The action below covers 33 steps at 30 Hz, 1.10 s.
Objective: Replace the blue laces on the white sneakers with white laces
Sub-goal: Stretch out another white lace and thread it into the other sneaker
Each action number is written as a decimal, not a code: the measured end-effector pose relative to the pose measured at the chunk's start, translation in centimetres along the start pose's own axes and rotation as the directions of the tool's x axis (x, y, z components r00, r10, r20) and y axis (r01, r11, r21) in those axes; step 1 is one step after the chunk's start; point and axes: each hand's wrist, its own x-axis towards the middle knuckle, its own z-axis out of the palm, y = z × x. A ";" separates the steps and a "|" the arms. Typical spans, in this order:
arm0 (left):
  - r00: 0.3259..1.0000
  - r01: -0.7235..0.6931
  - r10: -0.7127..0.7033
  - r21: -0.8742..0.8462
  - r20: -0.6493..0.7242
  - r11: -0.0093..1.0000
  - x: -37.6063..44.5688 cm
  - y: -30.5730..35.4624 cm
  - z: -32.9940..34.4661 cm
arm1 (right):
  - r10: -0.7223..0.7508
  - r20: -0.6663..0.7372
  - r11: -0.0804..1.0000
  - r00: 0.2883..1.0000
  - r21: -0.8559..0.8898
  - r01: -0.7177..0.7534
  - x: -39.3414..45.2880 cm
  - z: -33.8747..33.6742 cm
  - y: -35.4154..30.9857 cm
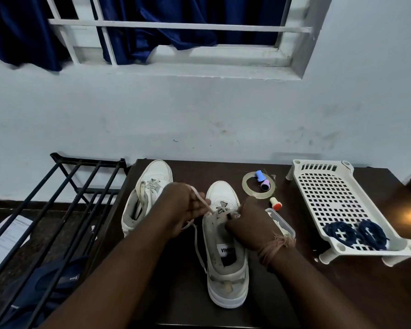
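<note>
Both hands' grip, left [183,205] and right [244,224], pinching white lace [201,200] over near sneaker [226,262].

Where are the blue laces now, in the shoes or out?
Out. Both blue laces lie coiled on the white perforated tray, away from both sneakers.

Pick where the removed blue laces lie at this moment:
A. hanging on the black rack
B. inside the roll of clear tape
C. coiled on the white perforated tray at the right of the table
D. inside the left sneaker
C: two dark blue laces lie coiled on the near end of the white perforated tray, apart from both sneakers.
</note>
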 end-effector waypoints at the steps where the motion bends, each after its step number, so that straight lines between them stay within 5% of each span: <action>1: 1.000 0.029 -0.030 -0.169 -0.005 0.985 0.1 0.4 -0.3 | 0.041 0.015 0.999 0.999 0.031 -0.042 0.3 0.2 0.2; 3: 0.997 0.065 -0.071 -0.161 -0.031 0.985 0.5 0.6 -0.9 | 0.093 0.017 0.992 0.996 0.078 -0.094 0.9 0.5 0.5; 5: 0.996 0.070 -0.060 0.163 -0.061 0.984 0.3 0.5 -1.3 | 0.115 0.012 0.988 0.993 0.101 -0.116 1.1 0.7 0.6; 8: 0.990 0.059 -0.129 0.650 0.062 0.758 -0.5 0.0 -1.6 | 0.106 0.018 0.990 0.994 0.088 -0.107 1.2 1.0 0.6; 10: 0.971 0.040 -0.197 0.717 0.138 0.696 -0.7 -0.2 -2.0 | 0.115 0.022 0.989 0.993 0.092 -0.116 1.3 1.1 0.6; 12: 0.964 -0.039 -0.123 0.585 0.234 0.810 -0.2 0.0 -2.3 | 0.131 0.035 0.985 0.991 0.106 -0.134 1.4 1.1 0.8; 15: 0.972 -0.074 0.052 0.085 0.231 0.994 0.4 1.0 -2.1 | 0.142 0.044 0.978 0.989 0.147 -0.147 1.5 1.2 0.8; 17: 0.975 0.037 0.014 -0.222 0.224 0.974 0.5 1.4 -2.0 | 0.136 0.052 0.978 0.989 0.154 -0.142 1.5 1.3 0.7; 19: 0.965 0.138 -0.067 -0.273 0.255 0.952 0.4 1.2 -1.9 | 0.132 0.055 0.979 0.990 0.147 -0.139 1.5 1.4 0.7; 21: 0.979 0.082 -0.105 0.134 0.175 0.988 0.7 0.2 -2.3 | 0.135 0.052 0.979 0.989 0.147 -0.141 1.4 1.2 0.7; 23: 0.988 -0.037 -0.068 0.637 0.140 0.770 0.8 -0.8 -2.7 | 0.137 0.039 0.980 0.990 0.143 -0.142 1.3 1.0 0.6; 25: 0.986 -0.047 -0.103 0.801 0.135 0.597 0.6 -1.2 -2.6 | 0.143 0.026 0.982 0.989 0.124 -0.145 1.2 0.8 0.5; 27: 0.975 0.007 -0.164 0.725 0.147 0.689 0.4 -1.0 -2.7 | 0.148 0.024 0.982 0.989 0.119 -0.150 1.2 0.8 0.5; 30: 0.969 0.005 -0.087 0.335 0.231 0.942 0.8 -0.4 -2.3 | 0.150 0.027 0.982 0.988 0.108 -0.152 1.2 0.8 0.5; 33: 0.952 0.098 -0.055 -0.130 0.302 0.987 0.5 0.5 -1.7 | 0.137 0.012 0.987 0.990 0.086 -0.138 1.1 0.9 0.4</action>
